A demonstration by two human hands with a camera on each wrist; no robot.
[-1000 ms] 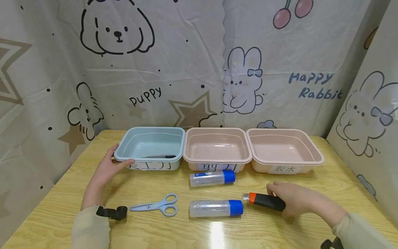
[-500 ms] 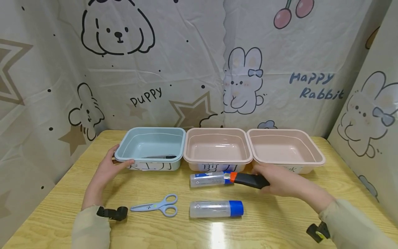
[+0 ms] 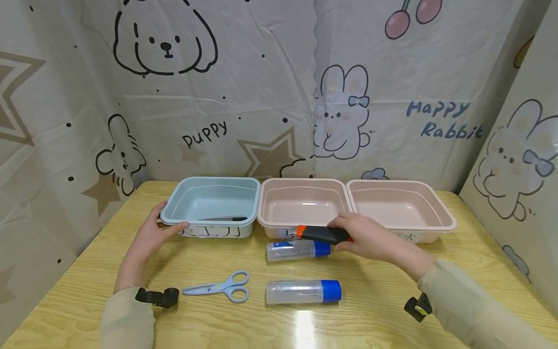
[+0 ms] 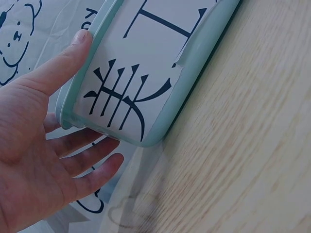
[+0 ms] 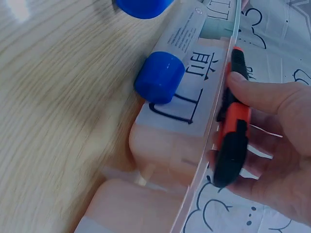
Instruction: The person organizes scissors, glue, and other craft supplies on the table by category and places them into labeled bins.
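Note:
In my right hand (image 3: 368, 237) I grip a black and orange utility knife (image 3: 324, 234), held level above the front rim of the middle pink bin (image 3: 305, 225). The right wrist view shows thumb and fingers on either side of the utility knife (image 5: 234, 131). My left hand (image 3: 146, 242) holds the left front corner of the light blue bin (image 3: 213, 182), thumb on the front rim and fingers at the side. A slim dark cutter (image 3: 226, 218) lies inside that bin. Just below the knife, a clear glue bottle (image 3: 289, 251) with a blue cap lies on the table.
A second glue bottle (image 3: 296, 292) lies nearer me, with light blue scissors (image 3: 220, 287) to its left. The right pink bin (image 3: 401, 225) adjoins the middle one. Labels mark the bins' fronts. A printed cloth (image 3: 261, 97) hangs behind the wooden table (image 3: 209, 329).
My right hand has lifted the utility knife from the right of the table and carried it left and away from me, to the middle bin's front. The left hand stays at the blue bin.

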